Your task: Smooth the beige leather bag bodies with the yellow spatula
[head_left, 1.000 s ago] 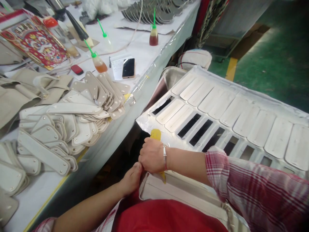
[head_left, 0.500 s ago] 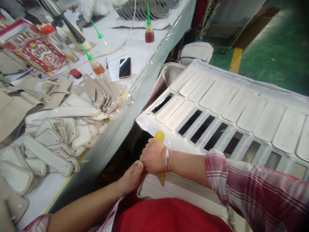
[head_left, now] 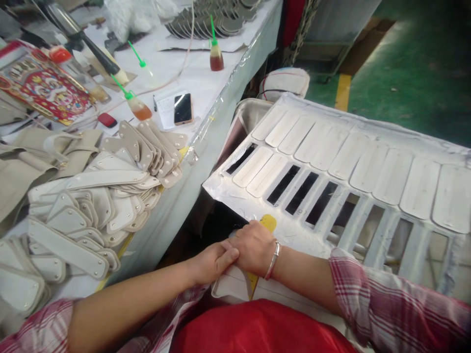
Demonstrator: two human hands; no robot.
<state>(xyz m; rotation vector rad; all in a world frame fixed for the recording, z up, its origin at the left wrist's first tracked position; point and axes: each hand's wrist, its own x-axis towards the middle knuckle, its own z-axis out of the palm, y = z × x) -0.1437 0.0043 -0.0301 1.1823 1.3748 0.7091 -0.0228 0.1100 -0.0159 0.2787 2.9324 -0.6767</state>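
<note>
My right hand [head_left: 253,245], with a bracelet at its wrist, is closed around a yellow flat tool [head_left: 268,223]. The tool's rounded end sticks out above the fist and its narrow end shows below; its exact kind is unclear. My left hand [head_left: 215,262] presses against the right one, thumb on top and fingers curled out of sight. What it grips, if anything, is hidden. Under both hands lies a pale flat piece [head_left: 233,284], close to the red apron [head_left: 257,328]. Just beyond is a white slotted board [head_left: 294,230] carrying rows of pale rounded strips [head_left: 320,144].
At left, a table [head_left: 147,255] bears piles of pale straps with metal studs [head_left: 69,245]. Behind them are a phone [head_left: 183,109], green-tipped bottles [head_left: 216,56], a red box [head_left: 47,86] and stacked grey pieces [head_left: 213,22]. A bin [head_left: 253,110] stands between table and board.
Both hands have shifted right along the near edge of the board, together with the yellow tool. The view has turned slightly, so the table and board sit further left.
</note>
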